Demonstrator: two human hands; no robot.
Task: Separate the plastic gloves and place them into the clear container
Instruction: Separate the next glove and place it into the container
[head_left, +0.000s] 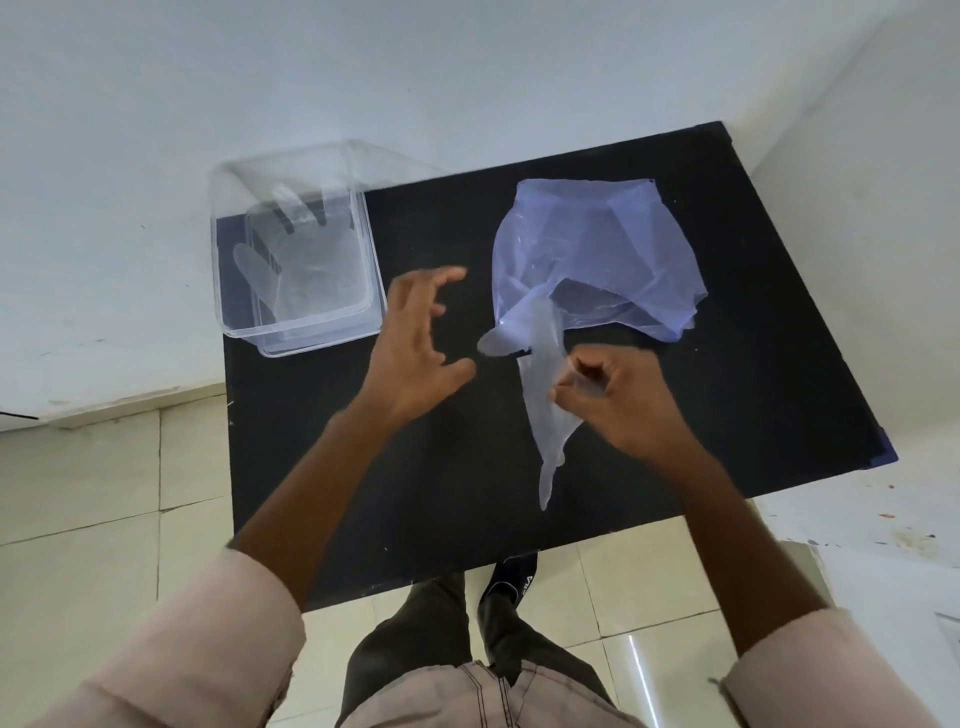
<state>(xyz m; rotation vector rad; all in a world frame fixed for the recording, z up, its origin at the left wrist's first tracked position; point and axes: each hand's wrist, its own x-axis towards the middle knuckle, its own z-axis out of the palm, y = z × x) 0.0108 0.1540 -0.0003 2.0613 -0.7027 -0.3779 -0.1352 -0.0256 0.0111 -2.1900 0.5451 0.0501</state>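
Note:
A clear plastic container (236, 291) stands at the far left corner of the black table (426, 493), with a thin see-through glove (306, 260) lying flat inside it. A bluish plastic bag (597, 244) lies on the table's far right part. Out of the bag's mouth comes another thin plastic glove (540, 384), stretched toward me. My right hand (618, 400) is shut on this glove, pinching its middle. My left hand (421, 343) hovers open between the container and the bag, fingers spread and curved, holding nothing.
The table stands against a white wall in a corner, with pale floor tiles on the left and near side. My legs and a dark shoe (511, 577) show under the table's near edge. A white, stained surface (883, 530) lies at the right.

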